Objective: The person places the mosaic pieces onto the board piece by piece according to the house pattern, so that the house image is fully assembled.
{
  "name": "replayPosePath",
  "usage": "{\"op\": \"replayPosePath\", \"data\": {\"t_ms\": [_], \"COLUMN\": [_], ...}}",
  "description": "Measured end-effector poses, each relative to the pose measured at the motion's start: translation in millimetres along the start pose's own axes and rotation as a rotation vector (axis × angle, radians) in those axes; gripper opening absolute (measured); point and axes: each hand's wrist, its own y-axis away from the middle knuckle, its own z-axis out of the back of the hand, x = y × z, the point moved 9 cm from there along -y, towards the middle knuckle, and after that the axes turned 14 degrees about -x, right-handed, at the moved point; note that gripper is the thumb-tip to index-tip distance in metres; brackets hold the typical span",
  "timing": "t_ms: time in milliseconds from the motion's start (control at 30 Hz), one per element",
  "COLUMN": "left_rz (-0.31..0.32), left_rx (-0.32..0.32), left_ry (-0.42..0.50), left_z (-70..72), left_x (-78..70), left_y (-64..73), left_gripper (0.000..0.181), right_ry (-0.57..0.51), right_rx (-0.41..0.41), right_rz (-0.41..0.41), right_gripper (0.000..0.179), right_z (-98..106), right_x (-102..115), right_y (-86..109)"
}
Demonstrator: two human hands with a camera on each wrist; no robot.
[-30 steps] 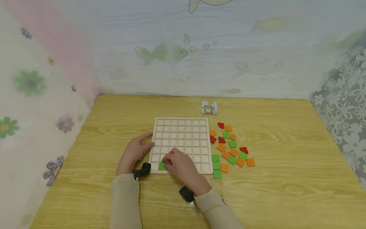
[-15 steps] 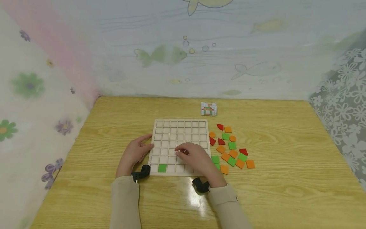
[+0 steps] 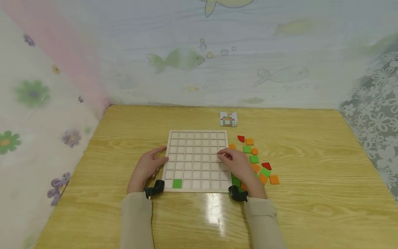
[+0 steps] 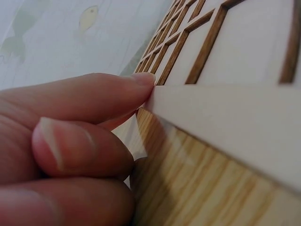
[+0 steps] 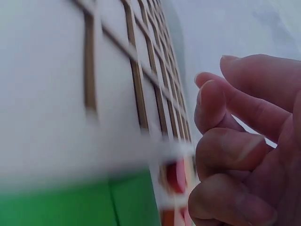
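Observation:
A square wooden grid board lies on the table, with a green square tile in its front row, second cell from the left. My left hand is at the board's left side, one fingertip touching the rim in the left wrist view, the lower fingers bent. Over the board's right edge hovers my right hand, fingers loosely curled with nothing between them. It partly hides the loose pieces beyond. In the right wrist view, green tiles and a red piece show beside the board's rim.
To the right of the board lie several loose pieces: orange squares, green squares, orange rounds and red quarter-rounds. A small printed pattern card sits behind the board. A painted wall borders the table's back.
My right hand has let go of the green tile in the front row and moved right across the board to its right edge. The left hand stays at the left side.

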Motion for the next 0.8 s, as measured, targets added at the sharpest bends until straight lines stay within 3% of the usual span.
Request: {"op": "replayPosePath", "data": {"t_ms": [167, 467, 600, 800], "left_rz": [-0.001, -0.024, -0.022, -0.021], "left_rx": [-0.018, -0.024, -0.024, -0.026], "left_ry": [-0.011, -0.006, -0.004, 0.003], "left_z": [0.7, 1.0, 0.9, 0.2], "left_x": [2.1, 1.5, 2.0, 3.2], "left_y": [0.2, -1.0, -0.4, -1.3], "left_gripper": [0.048, 0.048, 0.048, 0.048], "right_ry": [0.022, 0.105, 0.152, 0.182], "right_rx": [-0.03, -0.218, -0.273, -0.266], "right_rz": [-0.066, -0.059, -0.097, -0.134], "right_gripper": [0.024, 0.024, 0.03, 0.033], "right_z": [22.1, 62.6, 72.4, 74.5], "right_x": [-19.9, -38.0, -49.7, -59.9], "right_y": [-0.5, -4.8, -3.5, -2.5]}}
